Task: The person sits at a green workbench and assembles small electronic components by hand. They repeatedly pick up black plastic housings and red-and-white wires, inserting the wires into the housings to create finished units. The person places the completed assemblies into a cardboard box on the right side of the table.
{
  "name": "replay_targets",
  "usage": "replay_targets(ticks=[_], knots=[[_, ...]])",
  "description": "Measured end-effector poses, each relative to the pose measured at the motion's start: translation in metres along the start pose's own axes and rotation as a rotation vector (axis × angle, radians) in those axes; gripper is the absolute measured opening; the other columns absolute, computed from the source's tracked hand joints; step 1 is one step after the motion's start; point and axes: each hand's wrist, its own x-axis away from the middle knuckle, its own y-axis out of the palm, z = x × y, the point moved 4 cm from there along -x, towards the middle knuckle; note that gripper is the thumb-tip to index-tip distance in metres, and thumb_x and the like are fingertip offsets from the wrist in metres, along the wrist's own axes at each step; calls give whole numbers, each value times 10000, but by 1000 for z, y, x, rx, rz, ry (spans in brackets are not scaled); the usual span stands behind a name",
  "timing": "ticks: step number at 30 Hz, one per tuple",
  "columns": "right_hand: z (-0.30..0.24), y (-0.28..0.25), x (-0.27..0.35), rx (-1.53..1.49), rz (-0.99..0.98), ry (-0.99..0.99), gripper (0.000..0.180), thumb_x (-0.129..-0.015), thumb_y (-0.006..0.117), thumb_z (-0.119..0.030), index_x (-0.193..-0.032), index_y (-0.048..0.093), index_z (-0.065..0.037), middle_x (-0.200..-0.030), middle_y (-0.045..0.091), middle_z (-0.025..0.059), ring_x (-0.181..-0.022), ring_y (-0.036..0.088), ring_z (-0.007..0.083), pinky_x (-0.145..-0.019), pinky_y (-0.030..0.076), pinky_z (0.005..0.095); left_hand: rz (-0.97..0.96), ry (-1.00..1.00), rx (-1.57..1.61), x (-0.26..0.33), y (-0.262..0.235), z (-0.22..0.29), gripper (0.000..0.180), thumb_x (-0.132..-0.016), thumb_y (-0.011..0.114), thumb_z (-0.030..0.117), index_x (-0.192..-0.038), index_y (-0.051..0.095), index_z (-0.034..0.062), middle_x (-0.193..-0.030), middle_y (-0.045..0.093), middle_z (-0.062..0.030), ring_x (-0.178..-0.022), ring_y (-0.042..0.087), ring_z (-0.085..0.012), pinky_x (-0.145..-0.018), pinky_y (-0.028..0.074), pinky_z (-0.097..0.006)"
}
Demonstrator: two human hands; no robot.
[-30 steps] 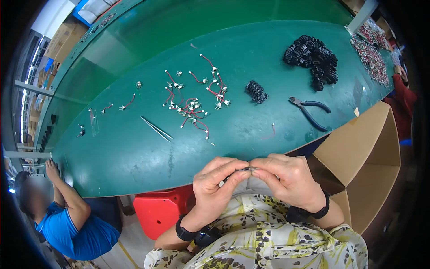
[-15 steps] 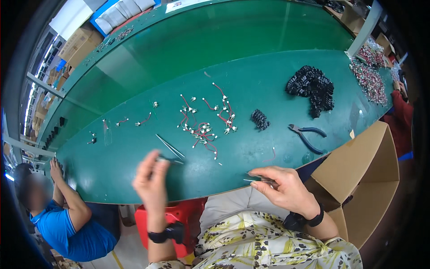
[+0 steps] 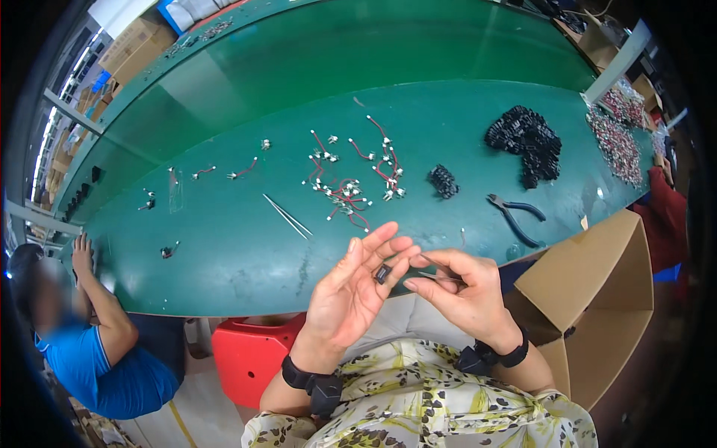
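My left hand (image 3: pixel 345 299) is turned palm up above the table's near edge, fingers extended. A small black plastic part (image 3: pixel 383 273) rests against its fingers. Close beside it, my right hand (image 3: pixel 467 287) pinches metal tweezers (image 3: pixel 429 276), their tips near the left fingertips. Beyond the hands lies a loose pile of short red wires with white connectors (image 3: pixel 343 198). A second pair of tweezers (image 3: pixel 287 216) lies left of that pile. Further left is a black part with a red wire (image 3: pixel 169 252).
Right of the wires are a small cluster of black parts (image 3: pixel 444 181), a larger black heap (image 3: pixel 526 142) and blue-handled cutters (image 3: pixel 517 218). An open cardboard box (image 3: pixel 590 276) stands at my right. A person in blue (image 3: pixel 112 358) sits at the left, near a red stool (image 3: pixel 250 358).
My left hand has moved right and turned palm up beside my right hand. A black part with a red wire now lies at the table's left. The view has shifted slightly.
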Motion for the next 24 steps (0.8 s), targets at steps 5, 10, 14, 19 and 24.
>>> replay_targets(ticks=[5,10,14,19,24], knots=[[-3,-1,4,9,-51,-6,348,-759,772,-60,-1097,692,-63,-682,610,65,-520,437,58,-482,390,245,5,-42,-50,-2,2,-12,545,-1037,369,358,-1395,372,-54,-1361,475,-221,-1308,444,-313,-1059,440,-369],[11,0,3,-39,-152,-1,251,-844,714,-98,-1080,683,-21,-759,671,51,-663,563,35,-563,453,235,-54,-107,-108,-1,10,-26,559,-1030,392,359,-1403,365,-57,-1379,466,-208,-1301,451,-287,-1033,454,-388],[26,-7,3,-410,-134,286,197,-902,684,-143,-1024,686,12,-797,684,-4,-760,579,21,-637,458,210,-48,-128,-274,4,-3,-23,497,-1018,463,254,-1398,380,-55,-1345,504,-190,-1204,545,-261,-979,501,-373],[26,-5,3,-486,-210,357,200,-923,669,-159,-1009,688,21,-801,670,-16,-701,506,11,-611,413,194,-31,-153,-307,5,-8,-25,398,-999,506,124,-1372,451,-6,-1166,630,-133,-1006,660,-199,-887,554,-305],[19,-7,-4,-654,-277,452,192,-937,644,-144,-1009,686,29,-843,677,5,-764,541,31,-657,430,205,-155,-155,-102,1,-19,-24,404,-994,514,118,-1373,449,-7,-1127,639,-123,-974,673,-201,-853,568,-287]])
